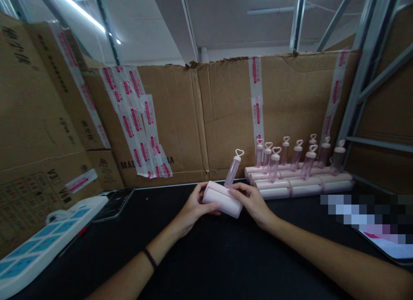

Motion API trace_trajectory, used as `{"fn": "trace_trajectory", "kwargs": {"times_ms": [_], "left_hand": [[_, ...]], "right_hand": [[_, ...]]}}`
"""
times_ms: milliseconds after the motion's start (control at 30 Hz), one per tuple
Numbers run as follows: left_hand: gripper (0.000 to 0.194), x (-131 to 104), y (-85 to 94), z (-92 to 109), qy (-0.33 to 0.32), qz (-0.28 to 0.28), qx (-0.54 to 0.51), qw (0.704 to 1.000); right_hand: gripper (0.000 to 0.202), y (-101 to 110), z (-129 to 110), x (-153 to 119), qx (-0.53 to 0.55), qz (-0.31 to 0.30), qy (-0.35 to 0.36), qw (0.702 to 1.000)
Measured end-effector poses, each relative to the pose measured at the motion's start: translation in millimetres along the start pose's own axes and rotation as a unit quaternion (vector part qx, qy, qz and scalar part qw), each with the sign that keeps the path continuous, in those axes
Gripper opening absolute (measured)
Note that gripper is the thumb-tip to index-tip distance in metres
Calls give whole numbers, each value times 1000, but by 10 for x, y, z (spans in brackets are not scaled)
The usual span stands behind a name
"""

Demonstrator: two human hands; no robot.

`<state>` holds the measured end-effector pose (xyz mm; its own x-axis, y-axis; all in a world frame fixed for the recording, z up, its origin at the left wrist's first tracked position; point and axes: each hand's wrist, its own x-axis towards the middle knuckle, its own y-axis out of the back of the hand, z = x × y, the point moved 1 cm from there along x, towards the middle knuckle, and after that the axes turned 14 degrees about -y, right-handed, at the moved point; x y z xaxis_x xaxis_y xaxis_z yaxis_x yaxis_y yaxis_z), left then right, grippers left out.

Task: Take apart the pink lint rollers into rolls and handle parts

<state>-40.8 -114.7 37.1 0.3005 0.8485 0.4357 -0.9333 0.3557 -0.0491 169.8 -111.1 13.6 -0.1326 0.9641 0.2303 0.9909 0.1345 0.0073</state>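
A pale pink cylinder (223,200) is held just above the black table, tilted down to the right. My left hand (197,205) wraps round its left end, thumb along the front. My right hand (253,201) grips its upper right side, fingers near the base of a clear pink tube (232,172). This tube leans up to the right from behind the cylinder and has a heart-shaped loop on top. How the tube joins the cylinder is hidden by the fingers. Further right, several similar pink cylinders (305,188) lie in rows with upright heart-topped tubes.
A white power strip (48,242) with blue sockets lies at the left, beside a dark phone-like object (114,204). Taped cardboard walls (174,119) stand behind and left. At the right edge lies a partly pixelated device (387,244) on the black table (206,265).
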Motion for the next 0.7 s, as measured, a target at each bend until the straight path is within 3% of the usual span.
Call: {"fn": "trace_trajectory", "kwargs": {"times_ms": [267, 700], "left_hand": [[60, 41, -13, 14, -43, 77, -17, 996], [63, 58, -7, 59, -65, 60, 28, 996]], "right_hand": [[38, -34, 46, 26, -6, -36, 4, 999], [30, -13, 113, 37, -93, 12, 36, 995]]}}
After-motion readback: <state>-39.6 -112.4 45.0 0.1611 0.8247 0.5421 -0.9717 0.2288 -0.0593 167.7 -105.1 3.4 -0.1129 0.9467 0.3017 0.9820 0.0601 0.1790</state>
